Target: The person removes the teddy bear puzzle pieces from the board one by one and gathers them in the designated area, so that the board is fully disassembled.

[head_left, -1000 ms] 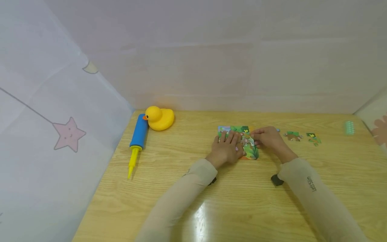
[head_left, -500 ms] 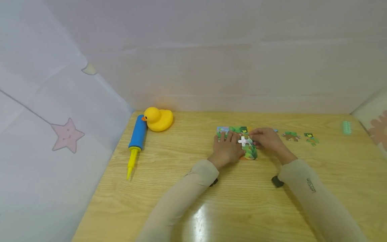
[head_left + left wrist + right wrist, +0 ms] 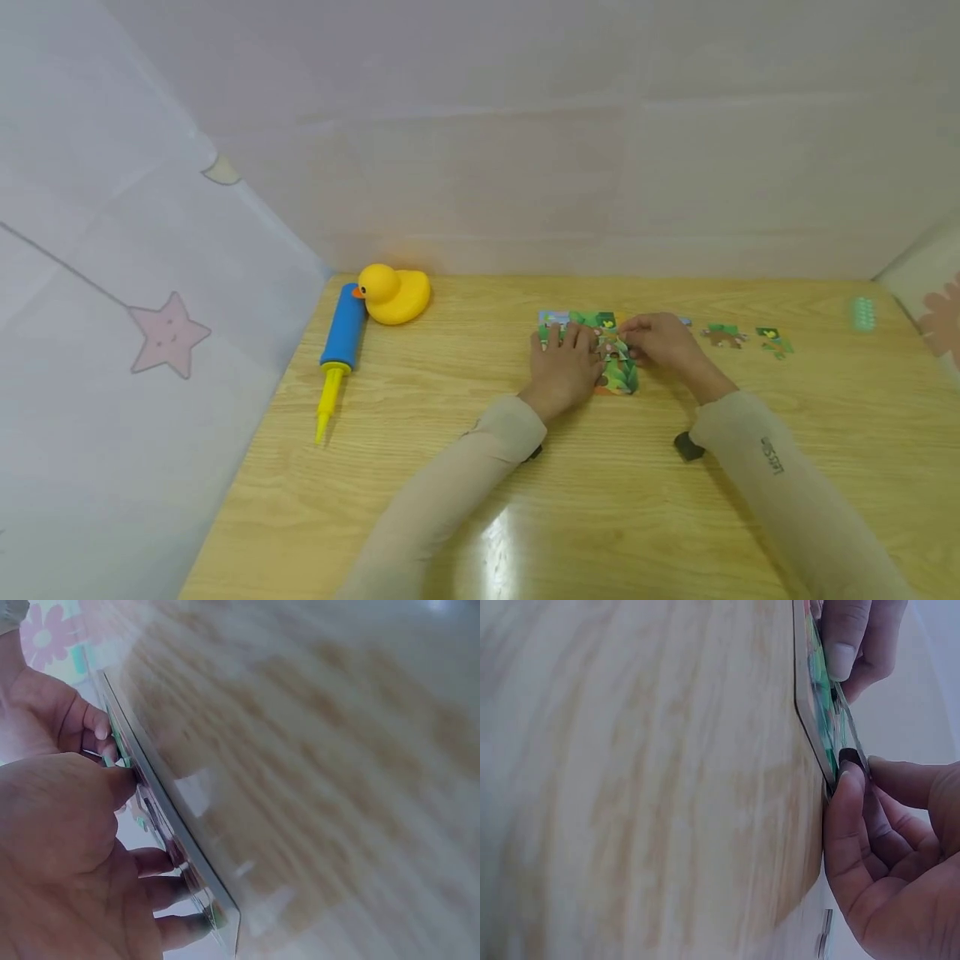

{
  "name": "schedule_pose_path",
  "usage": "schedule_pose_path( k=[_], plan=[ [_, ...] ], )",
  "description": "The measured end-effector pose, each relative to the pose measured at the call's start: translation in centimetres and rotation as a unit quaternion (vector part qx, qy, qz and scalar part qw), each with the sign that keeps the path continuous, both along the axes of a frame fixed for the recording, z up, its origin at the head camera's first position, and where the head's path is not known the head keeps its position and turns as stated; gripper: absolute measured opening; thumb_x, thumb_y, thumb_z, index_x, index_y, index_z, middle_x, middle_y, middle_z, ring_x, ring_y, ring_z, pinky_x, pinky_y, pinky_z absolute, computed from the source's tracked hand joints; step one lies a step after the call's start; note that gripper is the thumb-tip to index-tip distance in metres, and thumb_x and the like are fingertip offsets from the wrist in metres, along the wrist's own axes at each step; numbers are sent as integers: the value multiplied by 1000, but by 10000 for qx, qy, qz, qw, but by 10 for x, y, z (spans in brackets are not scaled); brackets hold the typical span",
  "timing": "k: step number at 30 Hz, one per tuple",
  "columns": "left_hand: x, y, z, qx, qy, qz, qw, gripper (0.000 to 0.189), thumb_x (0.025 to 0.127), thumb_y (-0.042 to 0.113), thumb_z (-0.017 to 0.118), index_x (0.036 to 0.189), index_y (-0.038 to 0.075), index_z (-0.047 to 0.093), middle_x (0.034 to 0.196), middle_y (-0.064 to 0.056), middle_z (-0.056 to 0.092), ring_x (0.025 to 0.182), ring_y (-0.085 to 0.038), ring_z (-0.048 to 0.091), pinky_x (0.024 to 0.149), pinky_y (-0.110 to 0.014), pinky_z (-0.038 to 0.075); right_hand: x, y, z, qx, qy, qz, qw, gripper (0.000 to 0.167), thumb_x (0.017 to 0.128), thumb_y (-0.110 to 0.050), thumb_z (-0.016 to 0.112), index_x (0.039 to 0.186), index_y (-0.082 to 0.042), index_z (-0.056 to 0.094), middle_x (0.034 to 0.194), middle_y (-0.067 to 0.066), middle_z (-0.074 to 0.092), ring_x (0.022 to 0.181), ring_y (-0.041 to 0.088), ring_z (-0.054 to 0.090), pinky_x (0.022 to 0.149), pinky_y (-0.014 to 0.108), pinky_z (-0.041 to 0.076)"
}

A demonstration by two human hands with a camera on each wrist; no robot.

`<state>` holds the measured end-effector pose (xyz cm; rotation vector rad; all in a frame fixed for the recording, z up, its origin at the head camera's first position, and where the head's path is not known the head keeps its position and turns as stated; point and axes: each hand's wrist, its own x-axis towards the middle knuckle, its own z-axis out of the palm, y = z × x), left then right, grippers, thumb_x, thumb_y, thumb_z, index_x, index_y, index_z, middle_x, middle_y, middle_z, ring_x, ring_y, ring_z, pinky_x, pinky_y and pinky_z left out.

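Note:
A colourful jigsaw puzzle [image 3: 621, 380] in a flat tray lies on the wooden table, partly covered by my hands. My left hand [image 3: 562, 371] rests on its left part, fingertips touching the surface; the left wrist view shows those fingers [image 3: 169, 892] reaching onto it. At the puzzle's right edge, my right hand [image 3: 663, 343] pinches a puzzle piece [image 3: 853, 724] between thumb and fingers. In the right wrist view that piece tilts above the board, its far end close to a left fingertip [image 3: 841, 661]. How far it sits in its place cannot be told.
Loose puzzle pieces [image 3: 724, 336] lie right of my right hand, with another group [image 3: 772, 342] beyond. A pale green ridged object [image 3: 863, 314] is near the far right corner. At the back left stand a yellow rubber duck [image 3: 397, 296] and a blue hand pump [image 3: 345, 329].
The held puzzle piece has changed tilt: half a second ago its surface shone white, now its picture shows again. My left fingers have shifted slightly; both hands stay in about the same place.

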<state>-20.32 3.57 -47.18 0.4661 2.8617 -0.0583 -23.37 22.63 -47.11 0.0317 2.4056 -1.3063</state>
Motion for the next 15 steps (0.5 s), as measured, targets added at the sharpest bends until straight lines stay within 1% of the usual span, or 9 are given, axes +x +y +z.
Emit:
schedule_pose_path(
  k=[2,4,6,8,11,12,13,14,15],
  plan=[
    [2,-1,3,-4,71,-62,10000,68,103,62,37,159,27,23,167,3,23,155,-27,22,123,-56,25,0,0,1,-30,-17,-48,10000,36,107,-19,51,133,4,60,112,15,63,84,14,64,75,26,61],
    [3,-1,4,25,61,-80,9999,68,103,63,39,159,28,24,167,4,23,155,-27,22,123,-55,25,0,1,1,-101,-19,-89,9999,38,107,-19,52,134,5,59,111,14,63,83,14,64,75,26,61],
    [3,-1,3,-72,-36,-137,9999,69,102,64,38,160,31,22,168,6,19,156,-27,18,124,-54,24,0,4,0,-249,-38,-183,9995,39,106,-20,53,136,6,58,112,15,64,83,13,65,76,27,62],
    [1,-2,2,-200,-165,-227,9994,70,102,66,35,162,35,18,169,8,14,158,-28,14,125,-54,22,0,7,-2,-355,-66,-261,9990,41,106,-21,53,138,6,57,117,17,64,85,12,67,78,28,62],
    [-3,-1,-1,-211,-379,-173,9989,71,102,67,30,163,37,10,171,9,8,160,-27,7,127,-53,17,0,13,-3,-483,-119,-355,9981,44,107,-24,53,140,4,55,129,22,62,88,11,69,83,29,62],
    [-4,-1,-3,-162,-437,-114,9988,73,103,67,28,164,34,7,172,10,7,160,-27,6,128,-53,16,0,15,-3,-504,-129,-363,9980,45,107,-25,53,141,3,54,132,23,60,89,11,69,84,29,62],
    [-5,-1,-3,-176,-441,-136,9988,73,102,68,28,164,34,7,172,10,6,160,-26,6,128,-53,16,0,17,-4,-518,-144,-376,9978,46,107,-27,53,142,2,54,134,23,59,90,10,70,85,29,62],
    [-6,-1,-5,-90,-496,-48,9987,75,102,68,28,164,33,5,172,9,6,160,-26,5,128,-52,15,0,19,-4,-574,-160,-407,9974,46,107,-28,53,143,2,54,135,23,58,90,9,69,86,29,61],
    [-7,-1,-6,-79,-527,-43,9986,75,102,68,28,164,33,4,172,9,5,160,-25,4,128,-52,14,0,21,-4,-652,-173,-456,9967,47,107,-28,53,143,2,53,136,22,57,90,9,69,86,29,61]
  ],
)
